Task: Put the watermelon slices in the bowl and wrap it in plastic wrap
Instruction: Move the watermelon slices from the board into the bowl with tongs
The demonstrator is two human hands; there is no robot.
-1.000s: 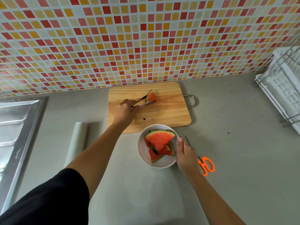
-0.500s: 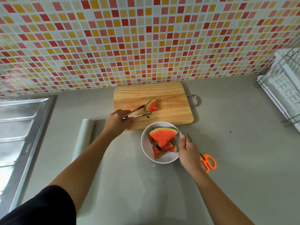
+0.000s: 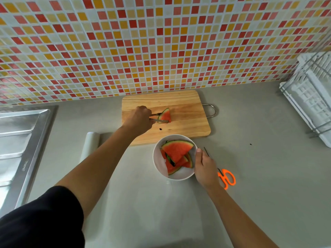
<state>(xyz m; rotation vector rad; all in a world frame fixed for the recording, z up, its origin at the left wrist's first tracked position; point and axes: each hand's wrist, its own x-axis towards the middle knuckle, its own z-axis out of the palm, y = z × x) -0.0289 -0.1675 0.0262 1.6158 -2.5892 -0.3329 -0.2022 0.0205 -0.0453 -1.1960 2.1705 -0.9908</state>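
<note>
- My left hand (image 3: 138, 119) grips the tongs (image 3: 158, 118), their tips on either side of one watermelon slice (image 3: 165, 116) on the cutting board (image 3: 188, 111), at 12 o'clock from the bowl (image 3: 180, 174).
- My right hand (image 3: 204, 167) holds the bowl's rim at its 3 o'clock, thumb on top; several stacked slices (image 3: 176, 149) lie inside.
- The plastic wrap roll (image 3: 90, 145) lies on the counter (image 3: 259, 176) at the bowl's 9 o'clock.

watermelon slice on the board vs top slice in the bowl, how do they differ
The board slice looks smaller than the bowl's top slice. The board slice sits alone on the cutting board between tongs; the top slice lies over other slices in the bowl. Both are red wedges with green rind.
</note>
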